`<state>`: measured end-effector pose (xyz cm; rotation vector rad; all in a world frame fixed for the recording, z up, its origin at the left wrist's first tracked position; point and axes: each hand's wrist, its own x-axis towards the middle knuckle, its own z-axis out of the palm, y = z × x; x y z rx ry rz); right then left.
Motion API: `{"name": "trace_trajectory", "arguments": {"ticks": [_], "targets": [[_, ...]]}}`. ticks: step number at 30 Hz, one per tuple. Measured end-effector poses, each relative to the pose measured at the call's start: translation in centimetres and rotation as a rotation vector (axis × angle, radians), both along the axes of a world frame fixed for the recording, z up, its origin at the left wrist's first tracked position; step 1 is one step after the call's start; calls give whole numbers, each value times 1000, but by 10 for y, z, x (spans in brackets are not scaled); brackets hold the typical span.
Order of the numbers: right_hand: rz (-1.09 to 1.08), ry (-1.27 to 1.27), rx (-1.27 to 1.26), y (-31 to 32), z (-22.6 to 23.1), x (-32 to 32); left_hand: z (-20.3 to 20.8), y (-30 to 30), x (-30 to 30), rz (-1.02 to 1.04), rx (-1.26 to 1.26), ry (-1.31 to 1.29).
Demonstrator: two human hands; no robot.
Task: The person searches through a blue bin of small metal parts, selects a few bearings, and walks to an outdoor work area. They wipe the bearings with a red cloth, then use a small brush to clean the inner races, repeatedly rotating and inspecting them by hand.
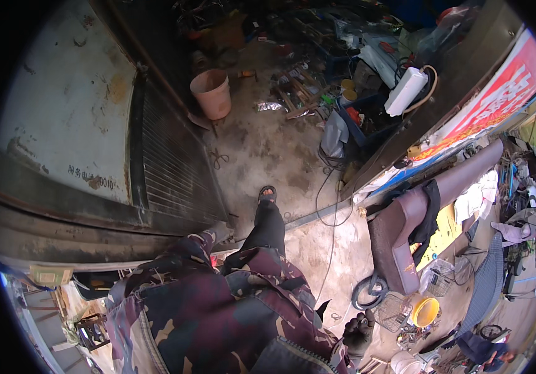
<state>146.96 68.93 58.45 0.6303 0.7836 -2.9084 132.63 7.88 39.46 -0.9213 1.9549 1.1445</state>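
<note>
Below me are my camouflage jacket (199, 311) and one sandalled foot (268, 194) stepping onto the doorway floor. My left hand (222, 232) shows only as a greyish patch at the end of its sleeve, beside the lower edge of the metal door (177, 156); its fingers cannot be made out. Low on the right, my right hand (359, 335) looks dark, perhaps gloved, with the fingers curled in. Whatever it may hold is hidden. A small dark pointed piece (322, 309) sticks out between jacket and hand.
Ahead stands a pinkish bucket (211, 94), with scattered clutter beyond. A white power strip (406, 91) hangs on the right door frame, and a cable (332, 249) crosses the threshold. Rightward are a brown sofa (398, 249), a yellow bucket (425, 311), a wire basket (392, 311) and another person (481, 349).
</note>
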Motion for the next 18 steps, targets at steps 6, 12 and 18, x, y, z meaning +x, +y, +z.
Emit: {"name": "trace_trajectory", "arguments": {"ticks": [6,12,18], "targets": [[2,-154,69,-54,-6,-94,-27,-55,-44,-6,-24,61],[79,-170,55,-153,4,-224,-53,-143,-116,61,187,121],[230,-227,110,-262,37,-359,-29,-237,-200,-89,170,273]]}}
